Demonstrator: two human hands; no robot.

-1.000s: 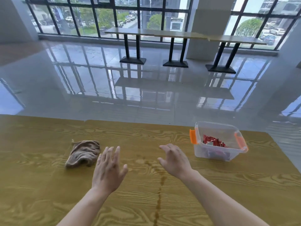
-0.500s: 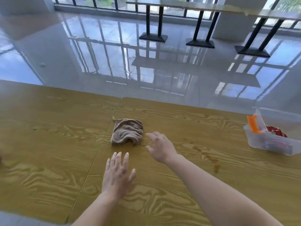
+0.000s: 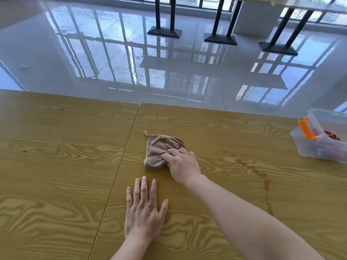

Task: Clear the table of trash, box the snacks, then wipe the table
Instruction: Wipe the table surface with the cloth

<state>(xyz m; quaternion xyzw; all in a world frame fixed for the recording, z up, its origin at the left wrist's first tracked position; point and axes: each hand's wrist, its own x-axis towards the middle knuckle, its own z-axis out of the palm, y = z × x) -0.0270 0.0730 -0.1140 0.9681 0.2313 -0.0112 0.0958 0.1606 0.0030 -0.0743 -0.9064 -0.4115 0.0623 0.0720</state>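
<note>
Fingers [image 3: 169, 156] of the right hand [image 3: 183, 167] curl down onto a crumpled brown cloth [image 3: 157, 149], bunching its near right corner. The cloth lies on the wood-grain table [image 3: 56, 166], just right of the seam [image 3: 124, 152] where two tabletops meet. Nearer the person, the left hand [image 3: 143, 212] lies flat on the table, fingers straight and slightly spread, holding nothing. Right of the cloth, a brownish spill streak [image 3: 263, 178] trails across the wood. At the far right edge stands a clear plastic box [image 3: 304, 147] with an orange latch [image 3: 307, 128] and red snack packets [image 3: 331, 136] inside.

No loose trash shows on the table, so wiping appears to be the step in hand. To do it well, the cloth is best opened flat under the palm, pressed firmly, and drawn along the streak in overlapping passes. The left hand can brace, and the strokes should stop short of the box.
</note>
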